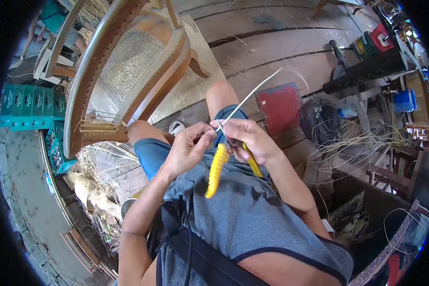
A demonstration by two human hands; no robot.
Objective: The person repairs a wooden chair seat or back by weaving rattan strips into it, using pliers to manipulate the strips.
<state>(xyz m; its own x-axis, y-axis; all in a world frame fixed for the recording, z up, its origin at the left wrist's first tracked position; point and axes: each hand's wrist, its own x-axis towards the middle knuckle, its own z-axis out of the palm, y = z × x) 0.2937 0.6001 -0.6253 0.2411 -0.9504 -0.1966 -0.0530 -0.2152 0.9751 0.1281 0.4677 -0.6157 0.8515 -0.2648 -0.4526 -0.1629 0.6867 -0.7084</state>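
Note:
In front of my lap, both hands are close together on a pale cane strip. The fingertips of my left hand are closed in a pinch at the strip's near end. My right hand pinches the same strip close by, and the strip slants up and away to the right. Tucked in my right palm are pliers with yellow handles; the handles hang down, spread apart, and the dark jaws are mostly hidden by the fingers.
A wooden chair frame with a woven cane panel stands ahead-left on a plywood board. A red panel, a dark coil and loose cane strands lie right. Green crates stand left; another person is partly visible.

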